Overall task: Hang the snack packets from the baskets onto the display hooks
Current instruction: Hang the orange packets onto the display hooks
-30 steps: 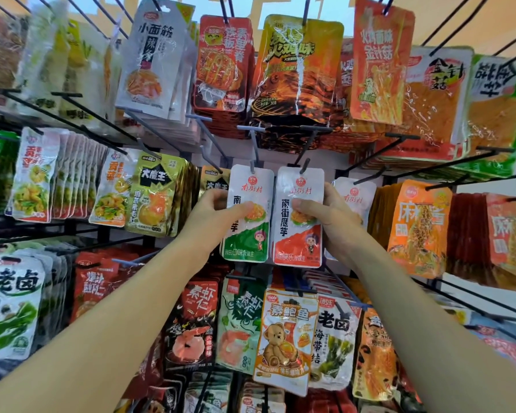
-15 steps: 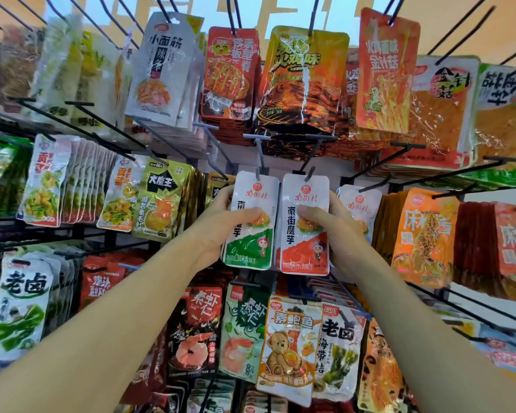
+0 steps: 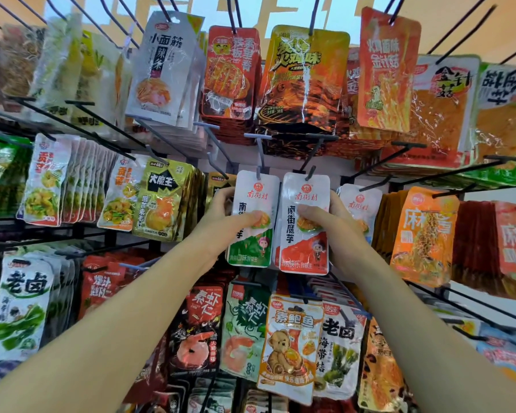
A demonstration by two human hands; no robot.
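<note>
Rows of hanging snack packets [image 3: 164,70] fill a wire rack [image 3: 0,227]. At its centre, the left hand [image 3: 221,222] pinches a green-bottomed packet [image 3: 252,245] and the right hand [image 3: 341,231] pinches a red-bottomed packet [image 3: 306,254], thumbs in front, fingers [image 3: 222,193] curled behind. Both tops appear threaded onto adjacent hooks [image 3: 260,158], though the holes are hard to see.

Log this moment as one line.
left hand: grips green-bottomed packet | right hand: grips red-bottomed packet | both packet tops at display hooks
</note>
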